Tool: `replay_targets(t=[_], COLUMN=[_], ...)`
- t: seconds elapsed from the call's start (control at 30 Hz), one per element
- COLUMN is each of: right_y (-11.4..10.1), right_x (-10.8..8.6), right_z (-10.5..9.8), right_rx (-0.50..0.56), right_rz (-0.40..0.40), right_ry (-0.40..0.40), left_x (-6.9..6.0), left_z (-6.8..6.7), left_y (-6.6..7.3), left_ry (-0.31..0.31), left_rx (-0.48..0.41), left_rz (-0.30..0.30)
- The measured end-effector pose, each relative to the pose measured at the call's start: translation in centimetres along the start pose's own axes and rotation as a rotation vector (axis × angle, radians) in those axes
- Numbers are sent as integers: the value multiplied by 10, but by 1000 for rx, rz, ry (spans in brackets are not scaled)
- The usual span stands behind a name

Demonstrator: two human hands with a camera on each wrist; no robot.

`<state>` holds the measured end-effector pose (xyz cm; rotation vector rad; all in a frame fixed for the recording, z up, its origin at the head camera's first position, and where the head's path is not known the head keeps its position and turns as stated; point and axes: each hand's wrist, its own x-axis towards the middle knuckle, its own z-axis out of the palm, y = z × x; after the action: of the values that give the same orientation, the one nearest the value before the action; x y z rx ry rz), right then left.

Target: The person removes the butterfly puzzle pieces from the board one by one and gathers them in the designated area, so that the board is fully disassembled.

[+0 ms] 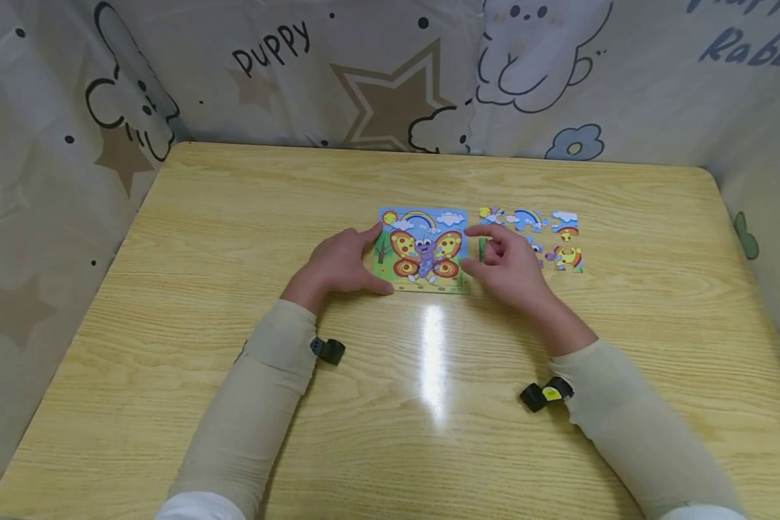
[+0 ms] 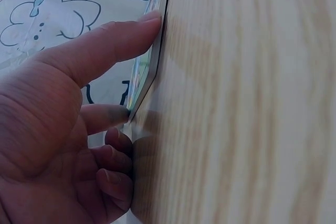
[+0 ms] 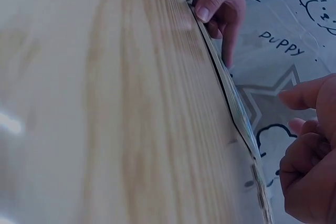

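Observation:
A square butterfly picture board (image 1: pixel 422 283) with a sun and rainbow lies flat on the wooden table. My left hand (image 1: pixel 341 263) holds its lower left corner, index finger at the left edge and thumb at the near edge. In the left wrist view, the thumb (image 2: pixel 126 38) touches the board's thin edge and the other fingers are curled. My right hand (image 1: pixel 510 267) is by the right edge, index finger and thumb spread apart, nothing visible between them. The right wrist view shows its index fingertip (image 3: pixel 286 97) apart from the board.
Several jigsaw pieces with matching artwork lie right of the board, including a rainbow piece (image 1: pixel 528 219), a cloud piece (image 1: pixel 564 218) and a wing piece (image 1: pixel 567 258); my right hand partly hides others. A patterned cloth (image 1: pixel 266 108) hangs behind the wooden table (image 1: pixel 390 448).

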<state>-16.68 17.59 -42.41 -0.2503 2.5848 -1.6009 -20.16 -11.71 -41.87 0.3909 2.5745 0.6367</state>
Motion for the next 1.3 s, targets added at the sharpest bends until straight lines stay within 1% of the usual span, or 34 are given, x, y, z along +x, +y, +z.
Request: replay_targets(t=[0.07, 0.3, 0.4, 0.53, 0.8, 0.97, 1.17, 1.3], right_y=[-2, -10, -13, -15, -19, -23, -23, -26], right_x=[3, 12, 15, 18, 28, 36, 44, 48], right_z=[6, 25, 31, 38, 51, 54, 58, 60], right_rx=[5, 88, 111, 86, -13, -55, -83, -105], right_rz=[-9, -67, -78, -74, -84, -62, -29, -27], right_ry=[-20, -107, -135, -161, -233, -295, -369, -412], left_x=[0, 1, 0, 0, -1, -1, -1, -2], left_z=[0, -1, -2, -2, -2, -2, -1, -2], left_y=[0, 0, 1, 2, 2, 2, 1, 2], left_ry=[2, 1, -2, -5, -2, -3, 4, 7], left_rx=[3, 4, 2, -1, -4, -2, -3, 5], left_rz=[2, 3, 4, 1, -8, -2, 7, 8])
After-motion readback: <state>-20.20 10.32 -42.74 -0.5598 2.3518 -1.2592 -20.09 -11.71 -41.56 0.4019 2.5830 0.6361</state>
